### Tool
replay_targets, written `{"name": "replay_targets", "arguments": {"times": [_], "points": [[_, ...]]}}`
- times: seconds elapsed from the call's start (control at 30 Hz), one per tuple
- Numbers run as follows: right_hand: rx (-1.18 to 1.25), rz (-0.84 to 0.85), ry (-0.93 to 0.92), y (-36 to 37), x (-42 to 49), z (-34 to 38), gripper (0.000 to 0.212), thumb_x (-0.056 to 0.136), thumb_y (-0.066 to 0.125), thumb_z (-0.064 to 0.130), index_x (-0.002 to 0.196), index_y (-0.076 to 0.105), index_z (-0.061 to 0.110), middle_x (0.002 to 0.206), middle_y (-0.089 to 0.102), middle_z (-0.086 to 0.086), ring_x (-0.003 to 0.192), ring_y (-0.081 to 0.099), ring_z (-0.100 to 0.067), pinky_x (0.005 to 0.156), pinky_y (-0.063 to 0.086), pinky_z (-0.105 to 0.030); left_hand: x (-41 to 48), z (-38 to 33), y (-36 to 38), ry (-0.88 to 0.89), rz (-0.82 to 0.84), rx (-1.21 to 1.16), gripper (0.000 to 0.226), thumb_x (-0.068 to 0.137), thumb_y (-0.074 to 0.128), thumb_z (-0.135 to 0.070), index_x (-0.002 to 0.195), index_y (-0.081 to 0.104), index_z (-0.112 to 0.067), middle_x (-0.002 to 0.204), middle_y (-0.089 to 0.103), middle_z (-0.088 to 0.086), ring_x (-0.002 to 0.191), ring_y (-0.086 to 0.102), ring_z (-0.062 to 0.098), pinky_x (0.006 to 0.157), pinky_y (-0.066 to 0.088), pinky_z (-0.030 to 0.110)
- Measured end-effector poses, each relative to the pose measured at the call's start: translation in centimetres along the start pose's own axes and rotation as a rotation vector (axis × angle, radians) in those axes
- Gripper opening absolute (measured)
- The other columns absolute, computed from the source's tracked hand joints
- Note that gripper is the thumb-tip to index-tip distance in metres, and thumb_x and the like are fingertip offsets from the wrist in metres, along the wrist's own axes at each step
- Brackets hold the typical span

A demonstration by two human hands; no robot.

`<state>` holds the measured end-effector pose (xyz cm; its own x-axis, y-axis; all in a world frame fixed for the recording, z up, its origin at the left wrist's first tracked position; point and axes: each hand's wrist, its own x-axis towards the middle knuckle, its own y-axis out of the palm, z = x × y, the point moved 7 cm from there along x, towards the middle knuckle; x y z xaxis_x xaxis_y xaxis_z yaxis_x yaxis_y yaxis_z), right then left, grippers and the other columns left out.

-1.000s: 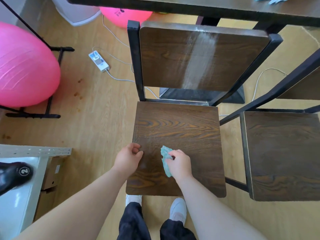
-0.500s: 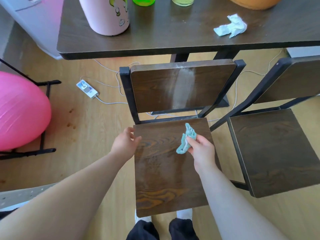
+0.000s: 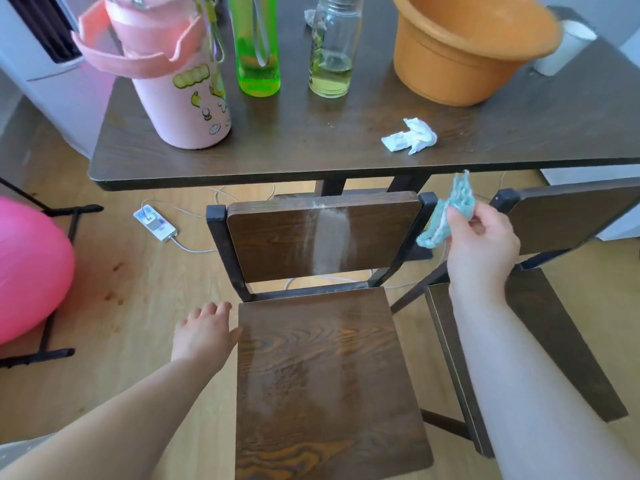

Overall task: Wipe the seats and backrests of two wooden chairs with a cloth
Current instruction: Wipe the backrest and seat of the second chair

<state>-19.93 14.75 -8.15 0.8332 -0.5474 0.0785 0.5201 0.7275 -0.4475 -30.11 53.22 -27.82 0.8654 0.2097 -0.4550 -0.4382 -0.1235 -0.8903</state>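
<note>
At right of centre, the right hand (image 3: 479, 237) pinches the teal cloth (image 3: 446, 211) beside the chair backrest (image 3: 277, 237); the left hand (image 3: 204, 332), fingers relaxed, touches the seat (image 3: 322, 375) edge.

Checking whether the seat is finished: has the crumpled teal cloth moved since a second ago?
Yes. The crumpled teal cloth, pinched by the right hand, has left the dark wooden chair seat and risen rightward beside the backrest's right post.

This looks like a lived-in home room. A dark desk (image 3: 311, 150) carries a pink flask (image 3: 180, 98), a green bottle (image 3: 258, 46) and an orange basin (image 3: 460, 53). A wooden chair (image 3: 325, 375), an exercise ball (image 3: 31, 268) and a power strip (image 3: 156, 225) share the laminate floor (image 3: 138, 306).
</note>
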Motion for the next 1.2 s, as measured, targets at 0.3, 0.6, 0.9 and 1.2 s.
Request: {"name": "replay_targets", "arguments": {"times": [0.3, 0.6, 0.9, 1.2], "points": [[-0.496, 0.144, -0.269, 7.0, 1.0, 3.5, 0.029, 0.097, 0.060, 0.028, 0.121, 0.064, 0.012, 0.123, 0.056, -0.002, 0.111, 0.060, -0.019, 0.078, 0.050, -0.023, 0.4, 0.2, -1.3, -0.027, -0.031, -0.080, 0.062, 0.100, 0.042, -0.057, 0.152, 0.027, -0.026, 0.142, 0.050, -0.001, 0.130, 0.049, 0.024, 0.099, 0.044, 0.036], [-0.560, 0.336, -0.407, 12.8, -5.8, 8.2, 0.032, 0.096, 0.059, 0.023, 0.123, 0.062, 0.006, 0.126, 0.052, -0.004, 0.110, 0.059, -0.021, 0.086, 0.051, -0.025, -0.9, 0.8, -0.5, 0.023, -0.014, -0.138, 0.061, 0.100, 0.042, -0.057, 0.152, 0.026, -0.029, 0.140, 0.049, -0.003, 0.129, 0.049, 0.022, 0.100, 0.044, 0.034], [-0.565, 0.371, -0.421, 16.3, -9.4, 10.2, 0.037, 0.091, 0.067, 0.024, 0.124, 0.061, 0.008, 0.120, 0.053, -0.003, 0.107, 0.058, -0.019, 0.081, 0.054, -0.026, -1.5, 3.9, -0.4, 0.011, -0.037, -0.158, 0.061, 0.100, 0.043, -0.056, 0.152, 0.025, -0.029, 0.143, 0.047, -0.003, 0.130, 0.047, 0.022, 0.104, 0.042, 0.035], [-0.449, 0.588, -0.561, 21.5, -14.4, 13.0, 0.027, 0.096, 0.057, 0.015, 0.117, 0.066, 0.002, 0.115, 0.056, -0.004, 0.102, 0.059, -0.022, 0.084, 0.055, -0.033, -3.2, 5.5, 1.0, 0.057, -0.016, -0.038, 0.067, 0.100, 0.043, -0.057, 0.156, 0.020, -0.029, 0.150, 0.042, -0.001, 0.137, 0.042, 0.026, 0.111, 0.038, 0.040]]}}
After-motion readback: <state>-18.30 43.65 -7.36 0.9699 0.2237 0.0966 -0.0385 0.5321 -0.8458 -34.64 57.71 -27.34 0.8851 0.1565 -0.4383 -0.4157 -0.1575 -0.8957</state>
